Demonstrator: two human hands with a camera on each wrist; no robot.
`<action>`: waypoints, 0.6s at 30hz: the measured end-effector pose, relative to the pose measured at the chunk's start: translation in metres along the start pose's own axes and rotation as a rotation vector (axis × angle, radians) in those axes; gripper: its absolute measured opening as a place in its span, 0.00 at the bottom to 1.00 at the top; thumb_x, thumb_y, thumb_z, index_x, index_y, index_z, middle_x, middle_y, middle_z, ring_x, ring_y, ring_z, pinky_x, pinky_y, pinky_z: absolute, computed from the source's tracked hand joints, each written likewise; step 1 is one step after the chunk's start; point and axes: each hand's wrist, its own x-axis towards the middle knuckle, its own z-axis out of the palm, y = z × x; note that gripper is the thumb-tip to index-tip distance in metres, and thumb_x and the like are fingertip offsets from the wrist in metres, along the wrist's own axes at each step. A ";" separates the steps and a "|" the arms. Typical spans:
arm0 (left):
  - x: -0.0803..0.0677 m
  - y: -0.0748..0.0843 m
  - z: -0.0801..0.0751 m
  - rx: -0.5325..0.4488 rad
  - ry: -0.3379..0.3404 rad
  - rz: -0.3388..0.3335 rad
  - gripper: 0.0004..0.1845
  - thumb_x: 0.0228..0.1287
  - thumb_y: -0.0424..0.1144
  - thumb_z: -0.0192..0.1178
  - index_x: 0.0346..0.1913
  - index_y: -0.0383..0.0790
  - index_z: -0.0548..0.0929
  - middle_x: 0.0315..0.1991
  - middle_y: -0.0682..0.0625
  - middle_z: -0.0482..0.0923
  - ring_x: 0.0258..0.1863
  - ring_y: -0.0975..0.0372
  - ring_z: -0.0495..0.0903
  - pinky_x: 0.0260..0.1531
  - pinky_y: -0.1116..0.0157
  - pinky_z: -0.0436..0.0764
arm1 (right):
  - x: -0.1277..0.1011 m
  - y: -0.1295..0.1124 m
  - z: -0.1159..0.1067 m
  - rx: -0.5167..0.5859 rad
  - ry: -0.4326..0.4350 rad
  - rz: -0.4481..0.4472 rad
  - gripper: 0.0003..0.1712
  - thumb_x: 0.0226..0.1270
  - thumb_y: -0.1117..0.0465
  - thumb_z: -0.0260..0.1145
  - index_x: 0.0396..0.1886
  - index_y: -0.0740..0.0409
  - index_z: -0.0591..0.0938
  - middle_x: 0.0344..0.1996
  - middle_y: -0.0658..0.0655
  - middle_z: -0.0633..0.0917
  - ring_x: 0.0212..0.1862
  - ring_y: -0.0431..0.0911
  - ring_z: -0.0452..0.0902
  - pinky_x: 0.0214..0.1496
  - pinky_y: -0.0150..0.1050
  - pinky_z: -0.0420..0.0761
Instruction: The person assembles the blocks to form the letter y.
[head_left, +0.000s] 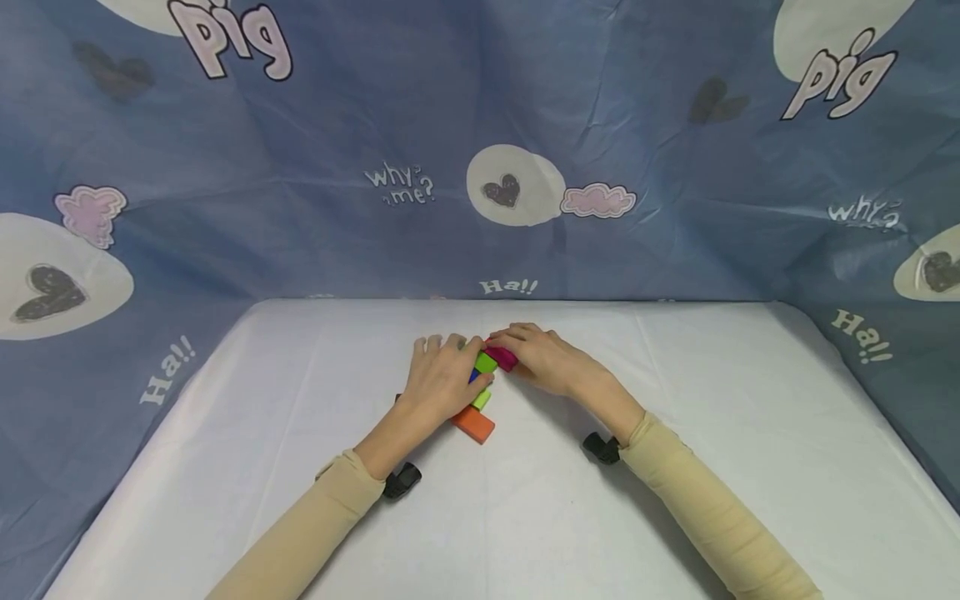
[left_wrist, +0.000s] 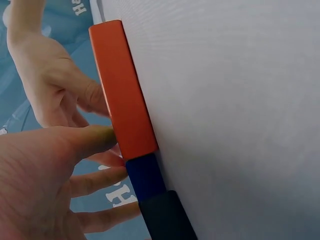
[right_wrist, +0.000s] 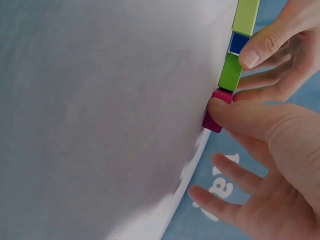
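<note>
Several coloured blocks stand end to end on the white table. My right hand (head_left: 551, 360) pinches the magenta block (right_wrist: 212, 123) between thumb and fingers at the row's far end, against the green block (right_wrist: 230, 72). Over the row lies my left hand (head_left: 442, 375), its thumb at the seam of the green block and the blue block (right_wrist: 239, 43), its fingers curled round the other side. A lime block (right_wrist: 246, 17) follows the blue one. Nearer me is an orange block (head_left: 475, 425); in the left wrist view a dark block (left_wrist: 167, 217) shows too.
The white tabletop (head_left: 510, 517) reaches round the blocks on every side. Behind it hangs a blue printed cloth (head_left: 337, 242), which also rises at both sides. Black straps with small devices (head_left: 402, 481) sit at both wrists.
</note>
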 end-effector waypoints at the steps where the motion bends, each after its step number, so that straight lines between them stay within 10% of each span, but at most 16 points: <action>1: 0.000 0.000 0.000 0.006 0.002 -0.002 0.30 0.75 0.59 0.66 0.71 0.46 0.80 0.65 0.37 0.84 0.61 0.36 0.82 0.65 0.39 0.76 | 0.000 0.000 0.000 -0.005 -0.002 0.001 0.31 0.79 0.61 0.70 0.77 0.52 0.76 0.76 0.56 0.78 0.81 0.61 0.69 0.67 0.75 0.79; 18: 0.002 0.000 0.000 0.071 0.026 -0.004 0.28 0.73 0.57 0.69 0.67 0.44 0.82 0.55 0.39 0.87 0.48 0.41 0.85 0.55 0.44 0.81 | 0.001 -0.004 -0.002 -0.039 -0.052 -0.001 0.31 0.80 0.59 0.68 0.78 0.53 0.74 0.80 0.57 0.74 0.83 0.60 0.65 0.68 0.72 0.79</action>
